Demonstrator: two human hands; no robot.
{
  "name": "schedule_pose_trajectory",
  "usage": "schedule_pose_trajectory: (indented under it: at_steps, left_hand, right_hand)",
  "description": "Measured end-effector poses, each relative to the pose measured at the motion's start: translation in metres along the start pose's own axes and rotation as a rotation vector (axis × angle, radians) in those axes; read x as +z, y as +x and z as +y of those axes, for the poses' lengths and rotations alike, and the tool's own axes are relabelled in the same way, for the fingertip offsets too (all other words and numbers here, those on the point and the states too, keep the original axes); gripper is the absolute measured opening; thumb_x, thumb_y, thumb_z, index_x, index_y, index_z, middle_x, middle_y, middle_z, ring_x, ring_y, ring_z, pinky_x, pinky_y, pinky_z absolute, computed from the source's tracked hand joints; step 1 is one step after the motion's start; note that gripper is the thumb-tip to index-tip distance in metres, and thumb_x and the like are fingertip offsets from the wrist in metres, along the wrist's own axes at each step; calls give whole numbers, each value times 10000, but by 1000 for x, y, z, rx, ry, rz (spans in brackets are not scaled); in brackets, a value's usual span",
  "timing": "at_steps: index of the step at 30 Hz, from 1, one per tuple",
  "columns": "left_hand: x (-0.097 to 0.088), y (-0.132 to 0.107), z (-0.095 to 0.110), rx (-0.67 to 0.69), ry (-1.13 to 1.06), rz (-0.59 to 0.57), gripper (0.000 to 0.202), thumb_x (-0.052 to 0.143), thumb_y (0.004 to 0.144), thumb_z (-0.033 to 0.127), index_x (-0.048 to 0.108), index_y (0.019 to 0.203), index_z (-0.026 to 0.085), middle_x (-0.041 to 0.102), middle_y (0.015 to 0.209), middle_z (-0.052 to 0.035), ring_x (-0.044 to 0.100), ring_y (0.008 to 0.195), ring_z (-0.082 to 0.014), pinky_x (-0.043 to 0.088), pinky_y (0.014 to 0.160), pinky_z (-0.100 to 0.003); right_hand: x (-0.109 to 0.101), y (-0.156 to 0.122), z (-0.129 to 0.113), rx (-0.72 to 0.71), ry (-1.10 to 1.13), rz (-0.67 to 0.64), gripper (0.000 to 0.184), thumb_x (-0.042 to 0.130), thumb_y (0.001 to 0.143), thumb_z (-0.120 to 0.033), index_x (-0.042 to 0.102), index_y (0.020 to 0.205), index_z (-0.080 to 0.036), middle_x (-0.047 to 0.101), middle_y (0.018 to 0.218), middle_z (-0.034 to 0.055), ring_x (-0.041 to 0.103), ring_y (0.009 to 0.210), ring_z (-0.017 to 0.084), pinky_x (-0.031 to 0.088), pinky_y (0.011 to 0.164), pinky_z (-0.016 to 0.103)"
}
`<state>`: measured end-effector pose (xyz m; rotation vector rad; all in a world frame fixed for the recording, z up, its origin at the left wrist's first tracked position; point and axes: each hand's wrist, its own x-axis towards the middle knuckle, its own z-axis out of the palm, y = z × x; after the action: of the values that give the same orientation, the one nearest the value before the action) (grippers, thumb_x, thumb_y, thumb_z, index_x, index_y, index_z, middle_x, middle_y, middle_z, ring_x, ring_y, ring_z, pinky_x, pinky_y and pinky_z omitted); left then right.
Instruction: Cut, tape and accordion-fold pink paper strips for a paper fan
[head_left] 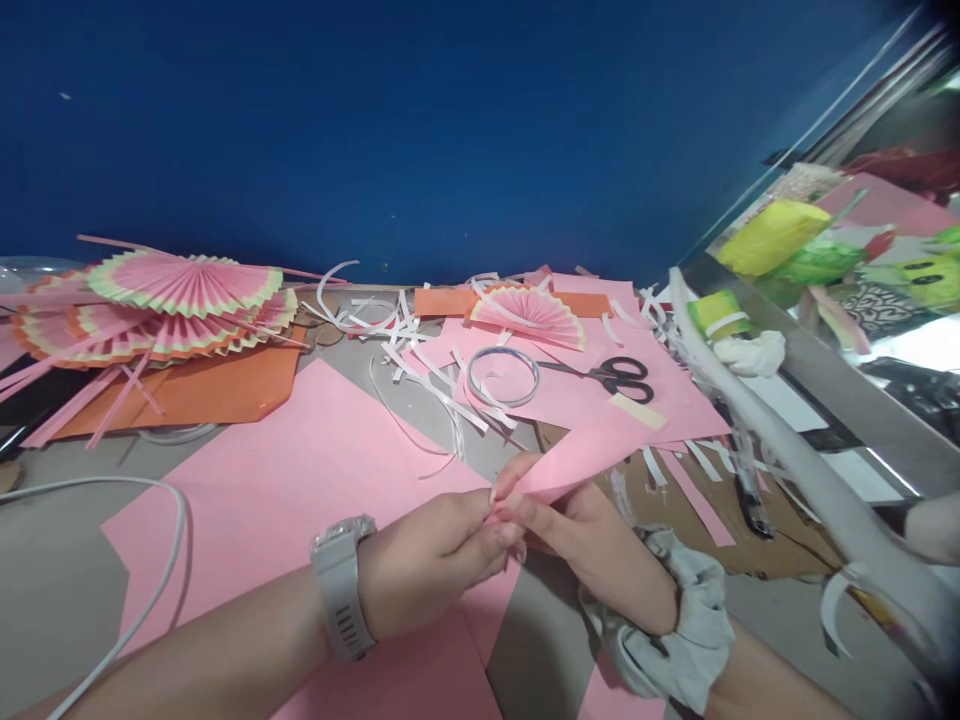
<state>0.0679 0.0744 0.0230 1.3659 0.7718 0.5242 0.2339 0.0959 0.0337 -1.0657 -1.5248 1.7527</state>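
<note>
Above a cluttered grey tabletop [45,570], the left hand [435,555] and right hand [589,540] hold a pink paper sheet [589,455] between pinched fingers, near black-handled scissors [619,368].

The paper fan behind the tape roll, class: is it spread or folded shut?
Spread: the paper fan shows its pink pleats opened out in a wide arc, with a pale yellow edge.

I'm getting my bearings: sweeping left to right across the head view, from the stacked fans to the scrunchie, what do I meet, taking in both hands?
Stacked fans → watch → left hand → right hand → scrunchie.
</note>
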Motion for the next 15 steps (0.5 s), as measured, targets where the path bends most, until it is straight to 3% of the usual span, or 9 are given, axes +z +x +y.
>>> schedule_pose_trajectory:
  at_steps: [7, 15]
  left_hand:
    - [2, 0, -1, -32, -21, 20, 395, 247, 925, 471, 438, 738, 180, 267, 498, 75, 235, 446, -80, 242, 451, -235]
    - [2, 1, -4, -38, -71, 14, 427, 241, 921, 490, 486, 789, 166, 299, 466, 81, 252, 410, -73, 239, 429, -231]
  right_hand:
    - [1, 1, 5, 80, 109, -37, 251, 486, 868, -414, 546, 824, -174, 497, 556, -29, 446, 493, 94, 329, 456, 218]
    - [7, 1, 2, 27, 25, 73, 249, 479, 875, -403, 546, 772, -186, 476, 532, -46, 390, 460, 85, 325, 456, 215]
